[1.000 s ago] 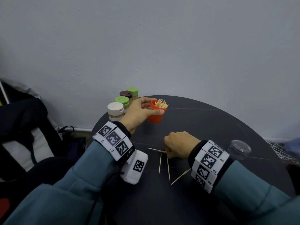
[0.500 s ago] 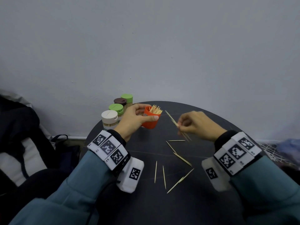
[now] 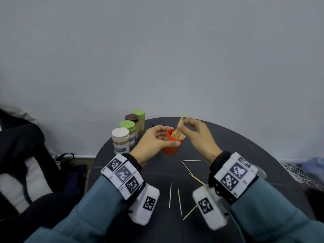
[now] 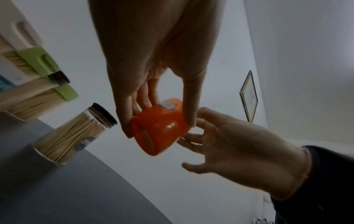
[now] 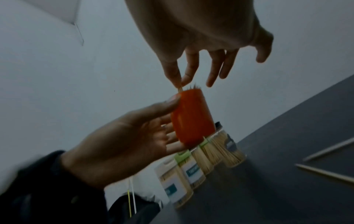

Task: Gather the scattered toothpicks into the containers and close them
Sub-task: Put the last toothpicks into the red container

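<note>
My left hand [image 3: 164, 137] grips a small orange container [image 3: 171, 148], open at the top, tilted and full of toothpicks, just above the round black table [image 3: 245, 155]. My right hand [image 3: 180, 127] pinches a few toothpicks [image 3: 179, 122] between thumb and forefinger, with their lower ends in the container's mouth. In the left wrist view the orange container [image 4: 159, 127] sits between thumb and fingers. The right wrist view shows the fingertips [image 5: 177, 80] pinching right above the orange container [image 5: 191, 118]. Several loose toothpicks [image 3: 178, 200] lie on the table near my wrists.
Several lidded toothpick jars stand in a row at the table's back left: a white-lidded jar [image 3: 120, 140], a green-lidded jar [image 3: 127, 126], a brown-lidded jar [image 3: 131, 118] and another green-lidded jar [image 3: 138, 114]. A black bag [image 3: 26, 146] lies left of the table. The wall is close behind.
My right hand rose from the table with a few toothpicks and moved left to the orange container's mouth. The left hand kept hold of the container.
</note>
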### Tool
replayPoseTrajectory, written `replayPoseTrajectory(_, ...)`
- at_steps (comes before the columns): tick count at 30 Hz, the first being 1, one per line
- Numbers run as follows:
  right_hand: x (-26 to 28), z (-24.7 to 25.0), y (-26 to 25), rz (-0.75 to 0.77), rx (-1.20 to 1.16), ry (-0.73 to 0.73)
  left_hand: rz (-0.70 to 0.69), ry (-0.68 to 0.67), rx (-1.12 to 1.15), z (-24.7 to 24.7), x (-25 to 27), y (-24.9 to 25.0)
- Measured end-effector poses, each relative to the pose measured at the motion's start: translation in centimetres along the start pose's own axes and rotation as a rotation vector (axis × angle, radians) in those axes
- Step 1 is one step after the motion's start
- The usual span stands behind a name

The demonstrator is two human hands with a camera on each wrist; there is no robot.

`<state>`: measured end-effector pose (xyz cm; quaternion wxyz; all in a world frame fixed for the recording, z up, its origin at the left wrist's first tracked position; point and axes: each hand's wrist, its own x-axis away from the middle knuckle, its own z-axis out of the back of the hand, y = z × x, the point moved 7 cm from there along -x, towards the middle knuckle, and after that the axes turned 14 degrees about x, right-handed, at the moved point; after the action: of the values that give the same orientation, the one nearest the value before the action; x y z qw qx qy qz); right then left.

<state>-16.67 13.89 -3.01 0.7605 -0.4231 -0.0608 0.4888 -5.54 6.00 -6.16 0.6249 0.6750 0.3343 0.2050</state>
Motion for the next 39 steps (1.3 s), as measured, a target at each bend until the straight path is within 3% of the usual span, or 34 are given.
replayPoseTrajectory(7, 1.3, 0.9, 0.5, -0.014, 0.050, 0.079, -0.007, -0.016, -0.035, -0.1, 0.0, 0.1)
replayPoseTrajectory(14, 0.6, 1.9, -0.1, -0.005, -0.058, 0.108, 0.007, -0.042, -0.056, -0.5, 0.3, 0.3)
replayPoseTrajectory(16, 0.3, 1.9, -0.8, 0.052, -0.079, 0.062, 0.010, -0.052, -0.057, -0.6, 0.4, 0.4)
replayPoseTrajectory(22, 0.6, -0.9, -1.7, 0.182, 0.114, -0.290, 0.031, -0.046, -0.056, -0.5, 0.5, 0.3)
replayPoseTrajectory(27, 1.1, -0.3, -1.3, 0.200, 0.061, -0.293, 0.034, 0.019, -0.022, 0.1, 0.3, 0.2)
replayPoseTrajectory(30, 0.5, 1.0, -0.1, 0.128, 0.067, -0.212, 0.032, 0.040, -0.021, 0.3, 0.2, 0.3)
replayPoseTrajectory(32, -0.1, 1.4, 1.2, 0.076, 0.206, -0.222, 0.028, 0.051, -0.020, 0.5, 0.2, 0.3)
replayPoseTrajectory(36, 0.5, -1.4, 5.1, -0.009, 0.797, -0.673, 0.030, 0.049, -0.022, 0.4, 0.2, 0.3)
replayPoseTrajectory(39, 1.2, -2.4, 6.7, -0.024, 1.069, -0.818, 0.041, 0.039, -0.030, 0.4, 0.2, 0.3)
